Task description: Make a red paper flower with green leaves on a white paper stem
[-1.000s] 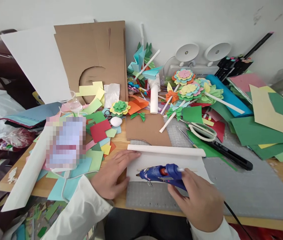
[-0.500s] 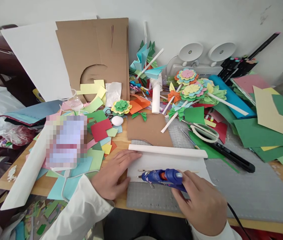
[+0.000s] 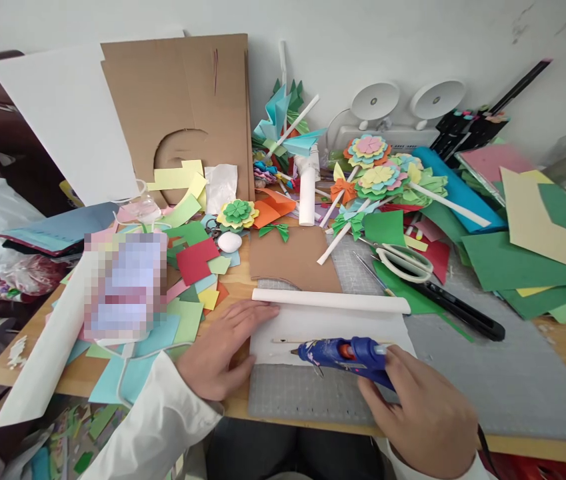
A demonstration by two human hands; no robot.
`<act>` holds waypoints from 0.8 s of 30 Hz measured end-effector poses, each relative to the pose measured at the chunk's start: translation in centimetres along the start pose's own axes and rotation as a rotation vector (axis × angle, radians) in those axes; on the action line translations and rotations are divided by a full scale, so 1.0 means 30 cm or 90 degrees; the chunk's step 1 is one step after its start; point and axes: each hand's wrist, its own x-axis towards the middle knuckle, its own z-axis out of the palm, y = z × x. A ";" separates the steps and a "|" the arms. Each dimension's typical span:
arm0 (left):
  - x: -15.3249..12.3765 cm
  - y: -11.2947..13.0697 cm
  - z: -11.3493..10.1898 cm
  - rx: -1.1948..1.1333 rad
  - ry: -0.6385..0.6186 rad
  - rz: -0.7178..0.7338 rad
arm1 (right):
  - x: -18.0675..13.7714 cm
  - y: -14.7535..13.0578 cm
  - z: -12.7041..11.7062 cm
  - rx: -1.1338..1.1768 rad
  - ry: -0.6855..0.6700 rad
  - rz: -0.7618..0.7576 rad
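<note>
A white sheet of paper (image 3: 333, 323), rolled up along its far edge, lies on a grey cutting mat (image 3: 487, 373). My left hand (image 3: 223, 347) rests flat on the sheet's left end, fingers stretched out. My right hand (image 3: 425, 417) grips a blue hot glue gun (image 3: 350, 353), its nozzle pointing left over the sheet's near edge. A thin line runs across the paper just beyond the nozzle.
Coloured paper scraps (image 3: 187, 280) litter the left. Brown cardboard (image 3: 293, 260) lies beyond the sheet, more cardboard (image 3: 183, 107) leans on the wall. Paper flowers on white sticks (image 3: 377, 180), scissors (image 3: 405, 260), a black tool (image 3: 463, 313) and green sheets (image 3: 513, 267) lie to the right.
My right hand has drawn the glue gun rightward along the sheet's near edge. My left hand has stayed on the paper.
</note>
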 end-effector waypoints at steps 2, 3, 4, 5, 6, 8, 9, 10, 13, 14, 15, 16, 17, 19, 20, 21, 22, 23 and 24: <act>-0.001 -0.001 0.001 0.002 0.000 -0.003 | -0.003 0.004 -0.003 0.005 -0.008 0.004; -0.002 -0.001 0.001 0.003 0.000 -0.005 | -0.004 0.006 -0.005 0.007 -0.009 0.007; -0.003 -0.001 0.001 0.004 0.000 -0.006 | -0.005 0.009 -0.007 0.008 -0.009 0.012; -0.003 -0.001 0.001 0.005 0.001 -0.005 | -0.005 0.011 -0.009 0.009 -0.007 0.015; -0.003 -0.001 0.000 0.005 0.000 -0.005 | -0.005 0.014 -0.011 0.010 -0.004 0.014; -0.002 0.001 -0.001 0.006 -0.002 -0.004 | -0.004 0.022 -0.015 0.010 0.001 0.005; 0.000 0.002 -0.003 0.006 -0.004 -0.006 | -0.004 0.027 -0.017 0.009 0.003 -0.002; 0.001 0.002 -0.004 0.007 -0.005 -0.007 | -0.005 0.032 -0.019 0.009 0.003 -0.010; 0.002 0.001 -0.006 0.012 -0.010 -0.011 | -0.016 0.050 -0.024 -0.001 0.001 -0.015; 0.002 0.001 -0.007 0.014 -0.010 -0.012 | -0.022 0.057 -0.026 -0.008 0.000 -0.014; 0.001 0.001 -0.007 0.016 -0.010 -0.012 | -0.029 0.064 -0.027 -0.015 -0.002 -0.012; 0.001 0.001 -0.008 0.018 -0.011 -0.014 | -0.036 0.071 -0.029 -0.019 -0.005 -0.010; 0.000 0.001 -0.009 0.019 -0.011 -0.015 | -0.043 0.078 -0.030 -0.023 -0.009 -0.007; 0.001 0.004 -0.011 0.020 -0.012 -0.015 | -0.055 0.091 -0.035 -0.028 -0.007 -0.007; 0.003 0.006 -0.012 0.019 -0.012 -0.014 | -0.061 0.099 -0.037 -0.033 -0.005 -0.009; 0.004 0.007 -0.013 0.019 -0.011 -0.012 | -0.067 0.106 -0.040 -0.039 -0.003 -0.010; 0.005 0.008 -0.013 0.018 -0.007 -0.010 | -0.072 0.114 -0.042 -0.048 0.000 -0.010; 0.006 0.009 -0.014 0.017 -0.006 -0.009 | -0.078 0.123 -0.044 -0.057 0.005 -0.013; 0.007 0.009 -0.014 0.016 -0.006 -0.009 | -0.084 0.132 -0.046 -0.065 0.010 -0.012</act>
